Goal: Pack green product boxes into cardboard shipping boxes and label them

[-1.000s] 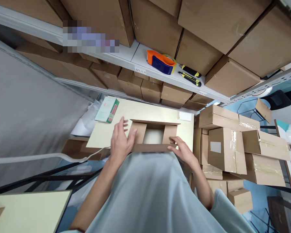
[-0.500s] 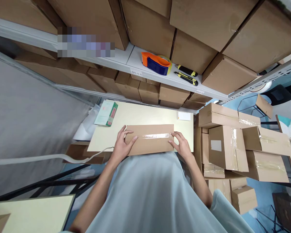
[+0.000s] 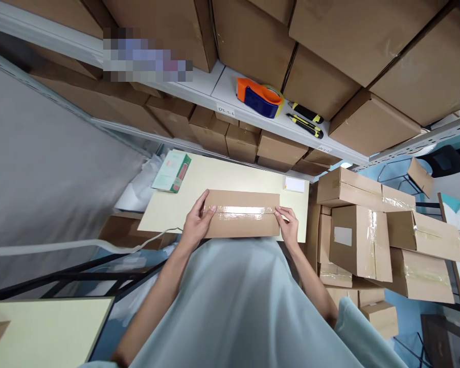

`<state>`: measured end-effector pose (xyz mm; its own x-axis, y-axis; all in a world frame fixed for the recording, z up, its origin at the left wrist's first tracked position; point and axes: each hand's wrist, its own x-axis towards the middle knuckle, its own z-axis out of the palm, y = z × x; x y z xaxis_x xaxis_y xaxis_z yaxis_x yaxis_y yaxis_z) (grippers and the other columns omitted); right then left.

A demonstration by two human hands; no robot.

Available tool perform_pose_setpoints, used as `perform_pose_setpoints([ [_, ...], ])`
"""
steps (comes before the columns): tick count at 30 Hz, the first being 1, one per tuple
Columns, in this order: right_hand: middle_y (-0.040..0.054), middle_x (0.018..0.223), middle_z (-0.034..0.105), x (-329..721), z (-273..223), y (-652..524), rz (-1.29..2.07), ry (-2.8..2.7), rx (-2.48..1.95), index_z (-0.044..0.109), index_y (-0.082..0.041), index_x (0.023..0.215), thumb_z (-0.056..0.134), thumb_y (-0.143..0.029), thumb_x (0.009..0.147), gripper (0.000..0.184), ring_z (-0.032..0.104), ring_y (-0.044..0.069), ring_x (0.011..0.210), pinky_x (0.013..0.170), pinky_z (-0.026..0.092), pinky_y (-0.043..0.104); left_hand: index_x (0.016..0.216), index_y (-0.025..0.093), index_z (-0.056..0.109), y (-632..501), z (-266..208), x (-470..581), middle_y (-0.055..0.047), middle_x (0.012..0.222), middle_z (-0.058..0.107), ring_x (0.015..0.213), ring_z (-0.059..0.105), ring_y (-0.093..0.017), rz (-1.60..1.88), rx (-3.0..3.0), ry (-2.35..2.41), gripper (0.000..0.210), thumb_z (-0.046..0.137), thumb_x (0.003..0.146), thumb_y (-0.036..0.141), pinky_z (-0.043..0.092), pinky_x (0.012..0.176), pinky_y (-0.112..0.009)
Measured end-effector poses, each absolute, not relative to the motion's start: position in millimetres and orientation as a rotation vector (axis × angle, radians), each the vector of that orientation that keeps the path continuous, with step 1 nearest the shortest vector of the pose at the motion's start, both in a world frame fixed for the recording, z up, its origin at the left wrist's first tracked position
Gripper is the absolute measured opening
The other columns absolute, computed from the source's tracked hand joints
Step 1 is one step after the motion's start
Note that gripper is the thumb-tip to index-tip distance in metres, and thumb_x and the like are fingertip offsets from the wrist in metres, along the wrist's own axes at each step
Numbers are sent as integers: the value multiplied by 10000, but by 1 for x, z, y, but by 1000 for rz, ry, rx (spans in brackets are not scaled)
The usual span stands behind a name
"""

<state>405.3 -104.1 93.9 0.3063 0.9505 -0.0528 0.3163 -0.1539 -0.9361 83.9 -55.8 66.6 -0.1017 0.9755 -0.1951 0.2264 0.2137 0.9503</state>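
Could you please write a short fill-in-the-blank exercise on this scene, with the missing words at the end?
The left hand is at the ____ end of the cardboard box.
The small white box lies near the far ____ corner of the table.
The tape dispenser is orange and dark ____.
The cutters beside it are black and ____.
Missing words: left; right; blue; yellow.

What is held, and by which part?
A cardboard box: left hand at its left end, right hand at its right end, near the tape.
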Motion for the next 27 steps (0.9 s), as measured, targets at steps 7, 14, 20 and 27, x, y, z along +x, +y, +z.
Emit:
perform_pose_setpoints([
  [7,145,1298,774,412,118,-79,791,-1185,-1680,864,-238,1332,766,-611,1029,490,757,260,1176,885,711,375,1762,241,491,-18,89,82,-132,1840,460,1715,427,-358,1031,1282,1455,969,700,990,789,357,1419,-518],
  [14,140,1210,782,416,98,-58,779,-1262,-1730,883,-224,1263,704,-658,1055,513,775,257,1157,855,718,362,1726,209,551,10,74,91,-164,1797,517,1676,489,-372,983,1298,1470,996,674,967,842,349,1416,-539],
  [20,144,1253,764,417,90,-62,779,-1327,-1698,868,-236,1291,694,-599,1084,453,761,271,1192,864,717,389,1715,200,554,8,62,90,-180,1781,536,1665,505,-367,943,1303,1479,1011,633,965,874,361,1409,-536],
  [27,174,1386,709,425,118,-48,272,-1822,-1703,867,-255,1149,696,-430,1103,249,677,331,1289,1028,624,504,1485,234,748,23,83,79,-173,1790,524,1723,394,-427,989,1639,1541,652,667,988,647,310,1408,-677],
])
